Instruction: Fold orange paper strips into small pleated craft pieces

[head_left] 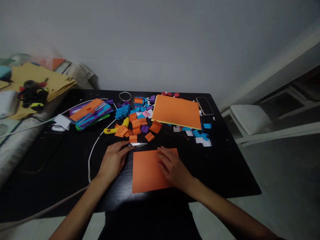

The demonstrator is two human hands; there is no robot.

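Note:
An orange sheet of paper [146, 171] lies flat on the black table close to my body. My right hand [172, 166] rests on its right part, fingers stretched out and holding nothing. Left of the sheet, my left hand [115, 158] is closed at the handle end of a pair of scissors [138, 144]. The blades point right, just above the sheet's top edge, and the handles are mostly hidden by the fingers. Small folded orange paper pieces [136, 124] lie just beyond the scissors, near a yellow glue gun [116, 128].
Farther back lies a stack of orange and yellow sheets [177, 111], with a phone [205, 106] on its right. Blue folded pieces [122, 112], a pile of coloured strips [92, 113] and a tape ring [125, 96] sit left. A white cable [89, 163] crosses the table [212, 173]. A white stool [250, 118] stands right.

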